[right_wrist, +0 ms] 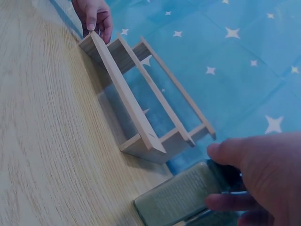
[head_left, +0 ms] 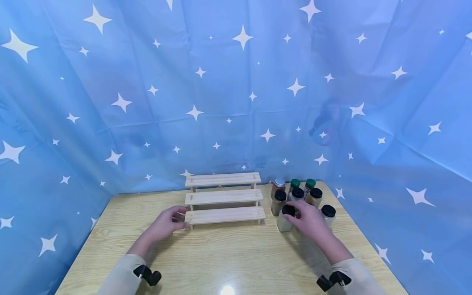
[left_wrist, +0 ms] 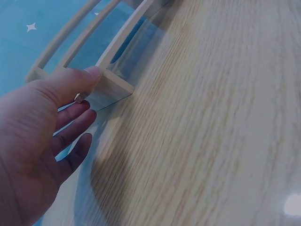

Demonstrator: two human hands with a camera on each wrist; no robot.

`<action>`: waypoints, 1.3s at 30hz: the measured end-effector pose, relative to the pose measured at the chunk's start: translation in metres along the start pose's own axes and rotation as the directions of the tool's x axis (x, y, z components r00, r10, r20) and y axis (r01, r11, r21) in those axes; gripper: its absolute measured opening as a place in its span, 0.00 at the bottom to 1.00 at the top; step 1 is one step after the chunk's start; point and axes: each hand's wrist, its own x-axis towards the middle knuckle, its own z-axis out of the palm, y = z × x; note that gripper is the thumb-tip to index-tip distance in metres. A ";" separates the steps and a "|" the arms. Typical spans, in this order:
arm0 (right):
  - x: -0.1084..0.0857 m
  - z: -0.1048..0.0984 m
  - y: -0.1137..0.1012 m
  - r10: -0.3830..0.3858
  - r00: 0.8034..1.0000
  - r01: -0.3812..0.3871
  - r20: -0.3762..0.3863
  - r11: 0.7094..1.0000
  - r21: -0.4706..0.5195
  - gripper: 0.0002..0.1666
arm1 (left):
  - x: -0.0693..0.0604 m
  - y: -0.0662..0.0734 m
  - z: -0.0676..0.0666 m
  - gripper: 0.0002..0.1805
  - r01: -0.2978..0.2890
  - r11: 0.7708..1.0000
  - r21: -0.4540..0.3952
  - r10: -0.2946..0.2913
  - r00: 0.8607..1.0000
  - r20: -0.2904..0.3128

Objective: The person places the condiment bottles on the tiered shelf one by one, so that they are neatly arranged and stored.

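OK, your R hand (head_left: 311,221) has thumb + fingers round the cap (head_left: 289,210) of the upright front jar (head_left: 284,224), just R of the rack (head_left: 225,215), long axis L–R, w/ your L hand (head_left: 166,223) pinching its L end.

The counter (head_left: 221,254) is faced from above in the head view; the rack (head_left: 224,197) is shared by both nearer wrist views.

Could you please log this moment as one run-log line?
left hand: grips wooden rack, left end | right hand: holds front jar by black lid | front jar: upright, right of rack | other jars: nearby
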 end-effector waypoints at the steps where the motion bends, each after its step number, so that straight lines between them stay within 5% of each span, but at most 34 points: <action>1: 0.000 0.001 0.000 0.009 1.000 -0.009 0.004 1.000 0.012 0.29 | 0.000 0.000 -0.001 0.33 -0.003 1.000 0.000 0.003 1.000 0.006; 18: 0.000 0.008 0.002 0.019 1.000 -0.022 0.024 0.991 0.133 0.31 | 0.004 -0.008 -0.006 0.35 -0.041 0.999 -0.021 0.042 0.997 0.058; 27: -0.002 0.009 0.001 0.060 0.997 -0.067 0.046 0.985 0.157 0.32 | 0.005 -0.009 -0.004 0.34 -0.032 0.999 -0.012 0.033 0.999 0.028; 39: -0.005 0.012 -0.004 0.153 0.982 -0.180 0.109 0.932 0.315 0.32 | 0.006 -0.007 -0.003 0.32 -0.018 1.000 -0.004 0.018 1.000 0.025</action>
